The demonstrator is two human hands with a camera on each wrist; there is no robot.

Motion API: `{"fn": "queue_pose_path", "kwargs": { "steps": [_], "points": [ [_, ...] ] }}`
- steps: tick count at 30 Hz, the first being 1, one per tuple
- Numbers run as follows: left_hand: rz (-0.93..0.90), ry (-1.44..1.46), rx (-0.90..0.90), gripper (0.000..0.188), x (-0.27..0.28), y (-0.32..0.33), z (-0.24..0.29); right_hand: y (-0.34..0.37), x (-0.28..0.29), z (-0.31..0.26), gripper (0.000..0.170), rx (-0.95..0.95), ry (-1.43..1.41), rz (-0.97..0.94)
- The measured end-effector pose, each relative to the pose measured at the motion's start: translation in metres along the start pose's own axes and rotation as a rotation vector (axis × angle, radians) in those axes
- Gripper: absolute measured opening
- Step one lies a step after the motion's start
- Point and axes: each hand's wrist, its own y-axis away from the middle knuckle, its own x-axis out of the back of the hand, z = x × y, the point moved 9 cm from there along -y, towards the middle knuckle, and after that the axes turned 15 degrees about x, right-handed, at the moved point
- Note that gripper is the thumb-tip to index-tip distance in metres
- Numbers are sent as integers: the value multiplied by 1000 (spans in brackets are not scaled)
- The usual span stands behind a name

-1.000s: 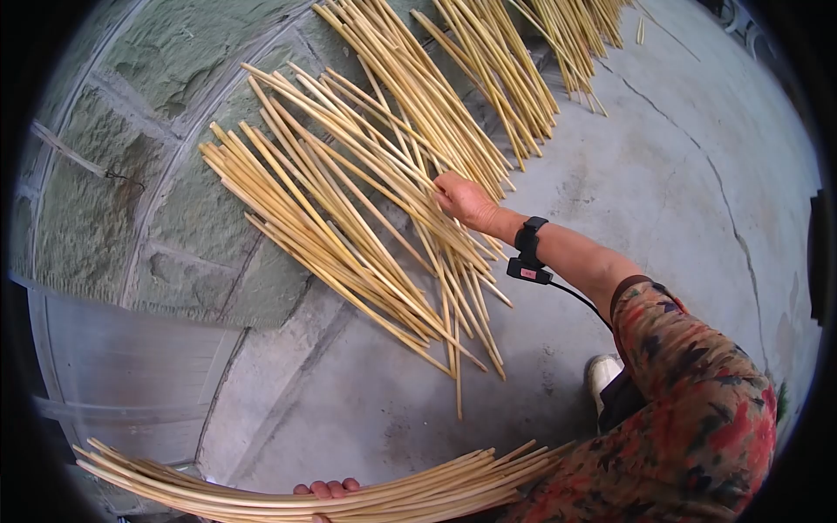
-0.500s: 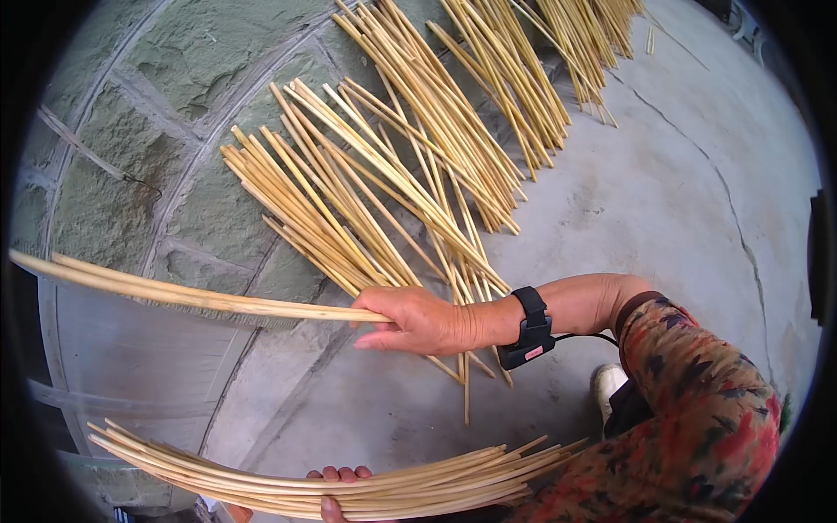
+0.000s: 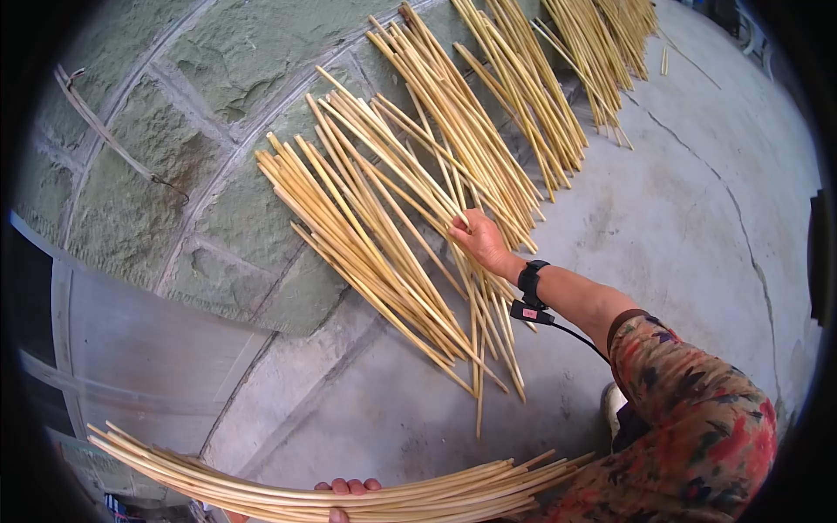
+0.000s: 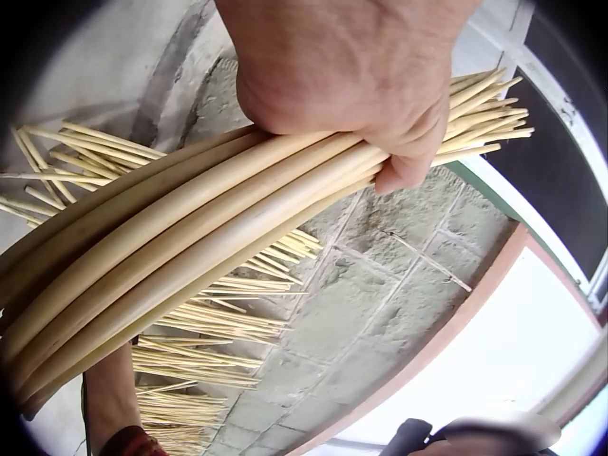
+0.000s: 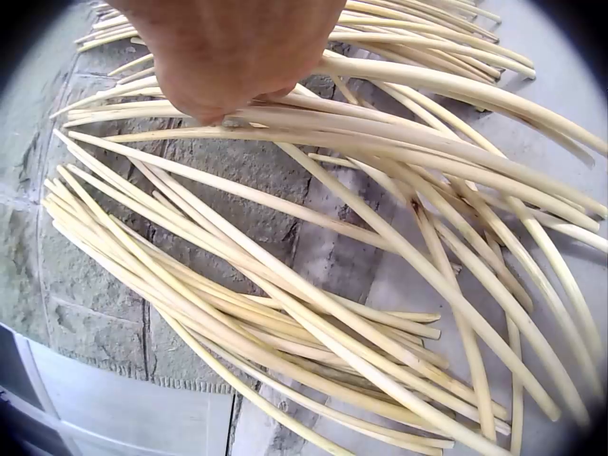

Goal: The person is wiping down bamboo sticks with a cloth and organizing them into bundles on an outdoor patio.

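Along the bottom of the head view, my left hand (image 3: 350, 488) grips a bundle of long pale wooden sticks (image 3: 261, 497). Up close in the left wrist view, the left hand (image 4: 356, 71) wraps over the bundle (image 4: 218, 209), its thumb hooked round the edge. My right hand (image 3: 482, 242) pinches sticks near the lower end of a fanned pile (image 3: 366, 253). In the right wrist view, the right hand (image 5: 242, 57) has its fingers curled round a few sticks (image 5: 408, 133) above others that cross at angles; the fingertips are mostly hidden.
More stick piles (image 3: 523, 96) lie in a row toward the top right, their upper ends against a green-grey stone wall (image 3: 235, 61). The concrete floor (image 3: 663, 227) has a long crack (image 3: 732, 200). A pale panel (image 3: 139, 340) with a frame stands at the left.
Half a second ago my right hand held a few sticks over the floor, above the left hand's bundle. Now it is back at the pile, gripping sticks there. The left hand keeps its hold.
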Motion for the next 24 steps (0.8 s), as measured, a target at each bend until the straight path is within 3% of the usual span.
{"fn": "queue_pose_path", "kwargs": {
  "steps": [6, 7, 9, 13, 15, 18, 23, 24],
  "points": [
    [15, 4, -13, 46, 5, 4, 5, -1, 16, 7, 20, -119, -116, 5],
    [21, 4, -5, 46, 5, 5, 5, -7, 29, -4, 21, -8, -156, 59],
    [11, -39, -53, 46, -4, 7, 9, -14, 48, -5, 23, -57, -214, 25],
    [21, -86, -73, 41, -17, 9, 12, -35, 92, -7, 23, 73, -162, 186],
    [130, -115, -113, 35, -16, 13, 14, -35, 93, 3, 23, -91, -346, 140],
    [70, -112, -93, 33, -18, 10, 12, -31, 93, 18, 22, -143, -487, 194],
    [99, -99, -102, 27, -29, 12, 11, -13, 90, 32, 24, -212, -339, 167],
    [103, -76, -107, 24, -31, 12, 12, -13, 84, 19, 23, -82, -220, 73]
  ]
}}
